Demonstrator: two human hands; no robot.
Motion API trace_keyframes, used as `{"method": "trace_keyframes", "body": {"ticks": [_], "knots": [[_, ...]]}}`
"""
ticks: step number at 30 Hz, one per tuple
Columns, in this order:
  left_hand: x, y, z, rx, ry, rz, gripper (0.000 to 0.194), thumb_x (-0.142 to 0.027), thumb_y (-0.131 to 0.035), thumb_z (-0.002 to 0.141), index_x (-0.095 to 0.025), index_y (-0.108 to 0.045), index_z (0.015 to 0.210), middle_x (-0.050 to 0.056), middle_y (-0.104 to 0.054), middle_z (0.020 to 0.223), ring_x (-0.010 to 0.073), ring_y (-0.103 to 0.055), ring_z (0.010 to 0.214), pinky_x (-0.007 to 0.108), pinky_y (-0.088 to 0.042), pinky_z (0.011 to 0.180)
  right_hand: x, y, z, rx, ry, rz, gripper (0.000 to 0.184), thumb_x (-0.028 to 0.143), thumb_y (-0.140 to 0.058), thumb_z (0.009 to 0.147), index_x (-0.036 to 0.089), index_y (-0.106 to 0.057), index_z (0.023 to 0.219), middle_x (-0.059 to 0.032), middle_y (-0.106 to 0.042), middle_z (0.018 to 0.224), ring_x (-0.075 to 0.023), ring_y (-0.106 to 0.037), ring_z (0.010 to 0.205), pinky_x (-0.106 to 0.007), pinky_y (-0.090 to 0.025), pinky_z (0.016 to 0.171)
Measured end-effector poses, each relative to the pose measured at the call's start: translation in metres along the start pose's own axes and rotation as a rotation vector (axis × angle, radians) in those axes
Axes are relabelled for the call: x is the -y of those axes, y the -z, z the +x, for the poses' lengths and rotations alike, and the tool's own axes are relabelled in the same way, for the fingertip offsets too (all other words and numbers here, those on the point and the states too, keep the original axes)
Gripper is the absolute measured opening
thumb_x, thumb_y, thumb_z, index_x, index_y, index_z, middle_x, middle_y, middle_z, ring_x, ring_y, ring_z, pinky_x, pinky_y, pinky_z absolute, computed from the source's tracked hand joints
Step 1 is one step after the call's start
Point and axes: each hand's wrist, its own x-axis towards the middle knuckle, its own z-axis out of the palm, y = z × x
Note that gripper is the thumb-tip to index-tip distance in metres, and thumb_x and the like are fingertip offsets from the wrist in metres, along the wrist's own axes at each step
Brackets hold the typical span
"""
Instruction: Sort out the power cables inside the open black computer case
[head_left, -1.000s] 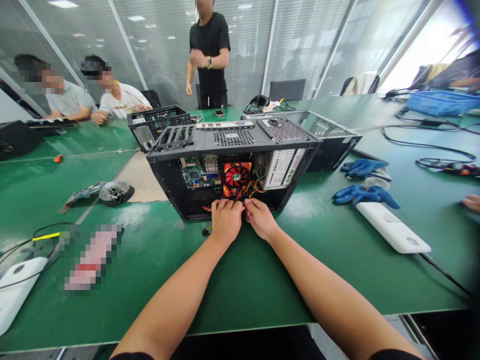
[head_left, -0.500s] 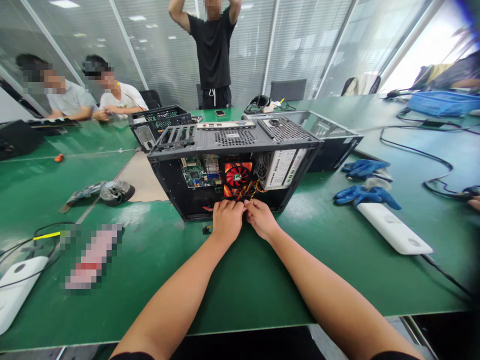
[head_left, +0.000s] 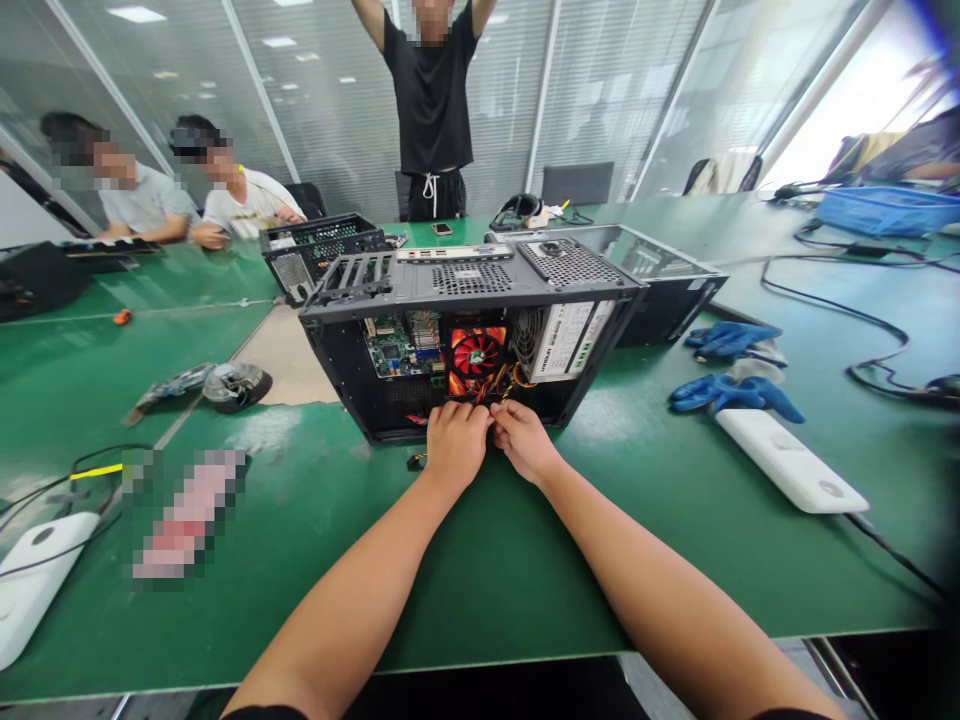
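An open computer case [head_left: 431, 300] lies on its side edge in front of me, its inside facing me. Within it show a green motherboard [head_left: 386, 352], a red cooling fan [head_left: 478, 354] and a labelled power supply [head_left: 571, 340]. Coloured wires [head_left: 516, 378] run down from the power supply towards my fingers. My left hand [head_left: 456, 445] is closed, its fingers curled over the case's lower edge. Touching it at the fingertips, my right hand [head_left: 523, 442] is closed in a pinch. What the fingers hold is hidden. A small cable connector [head_left: 416, 461] hangs out left of my left hand.
Behind stand another case [head_left: 322, 250] and a dark case [head_left: 667, 300]. Blue gloves [head_left: 739, 395] and a white power bank-like box [head_left: 791, 460] lie right. At left are a cap [head_left: 236, 386], a pixelated pink item [head_left: 191, 515] and another white box [head_left: 45, 580]. Several people are across the table.
My hands keep almost the same place and grip at the case edge. Across the table, the standing person has raised both arms overhead. At far right, another hand has left the view.
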Motion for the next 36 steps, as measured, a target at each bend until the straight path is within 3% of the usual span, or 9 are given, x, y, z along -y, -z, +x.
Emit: {"method": "trace_keyframes", "body": {"ticks": [12,17,31,36], "knots": [[-0.0010,0.0021,-0.0025,-0.019,-0.009,0.005,0.017,-0.030,-0.048,0.094,-0.021,-0.060,0.089,0.006,-0.065,0.086,0.0238,-0.053,0.089,0.038,-0.032,0.074,0.0011,-0.0010,-0.0014,-0.008,0.006,-0.015,0.045,0.049,-0.079,0.064,0.019,-0.045,0.062,0.0081,-0.039,0.048,-0.0039,-0.028,0.041,-0.019,-0.020,0.038],[0.0006,0.0005,-0.0037,-0.037,-0.006,0.039,0.021,-0.033,-0.045,0.096,-0.022,-0.062,0.088,0.005,-0.064,0.086,0.0235,-0.052,0.089,0.037,-0.031,0.074,0.0011,-0.0012,-0.0018,0.001,0.013,-0.020,0.046,0.050,-0.079,0.064,0.019,-0.044,0.062,0.0081,-0.039,0.048,-0.0039,-0.027,0.041,-0.019,-0.020,0.038],[-0.0018,0.0039,0.0006,0.044,0.032,0.030,0.024,-0.031,-0.041,0.098,-0.020,-0.061,0.091,0.006,-0.064,0.085,0.0222,-0.056,0.086,0.037,-0.032,0.076,-0.0014,-0.0004,0.0000,-0.003,0.018,-0.002,0.045,0.047,-0.078,0.066,0.019,-0.044,0.060,0.0074,-0.039,0.048,-0.0042,-0.027,0.041,-0.020,-0.019,0.038],[-0.0010,0.0026,0.0003,0.057,0.032,0.044,0.022,-0.030,-0.042,0.097,-0.020,-0.061,0.092,0.006,-0.062,0.085,0.0221,-0.056,0.085,0.036,-0.035,0.074,-0.0004,-0.0010,-0.0008,-0.005,0.020,0.034,0.036,0.046,-0.075,0.070,0.020,-0.050,0.070,0.0079,-0.040,0.050,-0.0048,-0.027,0.042,-0.020,-0.020,0.039]]}}
